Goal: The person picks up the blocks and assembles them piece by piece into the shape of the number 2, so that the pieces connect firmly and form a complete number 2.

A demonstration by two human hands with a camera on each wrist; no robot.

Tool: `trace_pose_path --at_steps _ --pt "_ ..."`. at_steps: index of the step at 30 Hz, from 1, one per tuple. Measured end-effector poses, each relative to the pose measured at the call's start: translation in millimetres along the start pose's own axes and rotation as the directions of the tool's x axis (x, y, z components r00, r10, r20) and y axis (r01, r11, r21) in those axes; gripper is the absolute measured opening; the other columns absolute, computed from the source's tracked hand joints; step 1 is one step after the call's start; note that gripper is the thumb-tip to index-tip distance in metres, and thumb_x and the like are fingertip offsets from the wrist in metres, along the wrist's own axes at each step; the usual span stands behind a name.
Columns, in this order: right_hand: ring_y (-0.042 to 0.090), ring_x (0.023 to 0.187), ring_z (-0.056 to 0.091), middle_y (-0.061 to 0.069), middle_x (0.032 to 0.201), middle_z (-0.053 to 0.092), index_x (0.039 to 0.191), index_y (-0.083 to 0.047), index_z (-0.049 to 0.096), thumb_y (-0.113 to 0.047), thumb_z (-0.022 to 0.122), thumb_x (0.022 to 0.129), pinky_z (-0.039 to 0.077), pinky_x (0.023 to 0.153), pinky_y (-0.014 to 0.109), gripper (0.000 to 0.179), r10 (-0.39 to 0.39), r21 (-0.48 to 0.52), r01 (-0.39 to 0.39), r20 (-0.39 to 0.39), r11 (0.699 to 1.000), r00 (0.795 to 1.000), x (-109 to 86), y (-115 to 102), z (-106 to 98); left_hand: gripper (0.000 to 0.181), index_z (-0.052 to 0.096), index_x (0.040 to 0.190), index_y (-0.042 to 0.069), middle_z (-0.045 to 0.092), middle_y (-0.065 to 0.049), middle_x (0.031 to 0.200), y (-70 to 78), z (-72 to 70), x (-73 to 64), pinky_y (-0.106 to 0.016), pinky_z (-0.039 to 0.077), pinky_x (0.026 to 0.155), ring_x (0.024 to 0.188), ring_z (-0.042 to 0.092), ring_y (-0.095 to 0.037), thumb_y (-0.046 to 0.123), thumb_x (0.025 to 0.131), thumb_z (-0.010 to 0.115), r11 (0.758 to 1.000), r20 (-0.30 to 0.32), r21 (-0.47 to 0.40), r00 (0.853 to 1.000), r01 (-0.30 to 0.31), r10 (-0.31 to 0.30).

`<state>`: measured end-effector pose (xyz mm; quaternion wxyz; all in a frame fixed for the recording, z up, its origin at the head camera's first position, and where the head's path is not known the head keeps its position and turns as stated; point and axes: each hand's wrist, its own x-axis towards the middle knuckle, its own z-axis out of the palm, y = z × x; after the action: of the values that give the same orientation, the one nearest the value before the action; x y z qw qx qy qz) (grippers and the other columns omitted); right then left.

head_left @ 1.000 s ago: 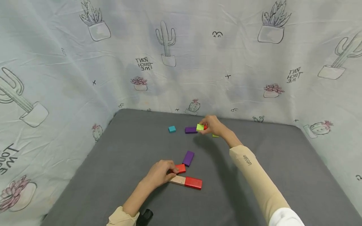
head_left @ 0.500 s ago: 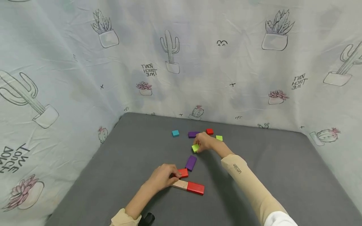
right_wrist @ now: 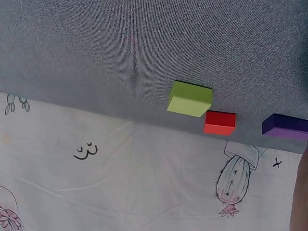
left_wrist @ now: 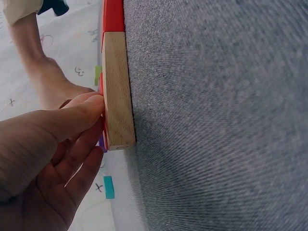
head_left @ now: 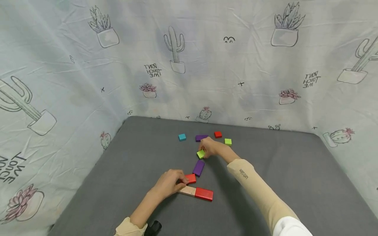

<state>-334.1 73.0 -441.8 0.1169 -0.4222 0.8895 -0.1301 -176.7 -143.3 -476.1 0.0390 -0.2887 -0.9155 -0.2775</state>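
Note:
My right hand pinches a lime green block just beyond the far end of a purple block. Only a sliver of that hand shows at the edge of the right wrist view. My left hand has thumb and fingers at a red block, whose left end they cover. Just in front of it lies a plain wooden block, with a longer red block end to end with it. The left fingertips stand right at the wooden block's far side in the left wrist view.
Farther back on the grey tabletop lie a blue block, another purple block, a small red block and a second lime green block. A cactus-print cloth rises behind the table.
My right hand has carried the lime green block from the back row nearer, toward the closer purple block, and lowered it. The left hand has stayed at the red block.

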Motion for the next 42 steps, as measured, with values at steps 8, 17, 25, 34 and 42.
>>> trace_pose_path --at_steps 8,17,25,34,42 --pt "0.002 0.063 0.047 0.006 0.088 0.07 0.101 0.001 0.075 0.008 0.072 0.069 0.043 0.059 0.015 0.033 0.01 -0.011 -0.01 0.014 1.0 1.0 -2.3 4 8 0.009 0.078 0.087 0.011 0.069 0.005 0.087 0.0 4.6 -0.4 -0.031 0.054 0.072 0.083 0.066 -0.015 0.008 0.079 0.078 1.0 0.019 -0.007 1.0 -0.005 0.005" --pt "0.007 0.066 0.045 0.009 0.104 0.069 0.106 -0.001 0.073 0.009 0.069 0.073 0.036 0.055 0.017 0.035 0.075 0.018 -0.076 0.063 0.997 0.995 -0.2 -3 14 0.009 0.078 0.086 0.01 0.069 0.006 0.086 0.6 4.3 -4.2 -0.034 0.054 0.074 0.083 0.066 -0.016 0.007 0.078 0.079 1.0 0.025 -0.022 1.0 0.009 -0.009" --pt "0.005 0.063 0.049 0.01 0.107 0.066 0.111 -0.002 0.071 0.006 0.072 0.076 0.042 0.055 0.018 0.036 0.121 0.01 -0.123 0.093 0.992 0.988 2.7 -6 9 0.009 0.077 0.086 0.009 0.069 0.004 0.085 0.5 0.3 -1.9 -0.032 0.054 0.072 0.082 0.067 -0.016 0.006 0.078 0.078 1.0 0.01 -0.028 1.0 -0.005 0.005" --pt "0.007 0.066 0.053 0.012 0.109 0.066 0.109 0.0 0.072 0.002 0.077 0.075 0.046 0.059 0.019 0.035 0.139 0.013 -0.14 0.099 0.99 0.985 0.8 -5 2 0.008 0.078 0.086 0.009 0.069 0.003 0.086 0.2 -1.8 2.1 -0.032 0.054 0.072 0.083 0.067 -0.016 0.007 0.079 0.078 1.0 0.007 -0.012 1.0 -0.001 0.001" --pt "0.005 0.067 0.053 0.011 0.107 0.067 0.11 0.0 0.071 -0.001 0.079 0.075 0.048 0.061 0.02 0.035 0.128 -0.001 -0.128 0.1 0.992 0.987 -1.5 -2 3 0.009 0.078 0.087 0.009 0.069 0.003 0.086 0.7 -1.7 3.0 -0.032 0.054 0.072 0.083 0.067 -0.017 0.007 0.078 0.078 1.0 0.015 -0.01 1.0 0.005 -0.005"
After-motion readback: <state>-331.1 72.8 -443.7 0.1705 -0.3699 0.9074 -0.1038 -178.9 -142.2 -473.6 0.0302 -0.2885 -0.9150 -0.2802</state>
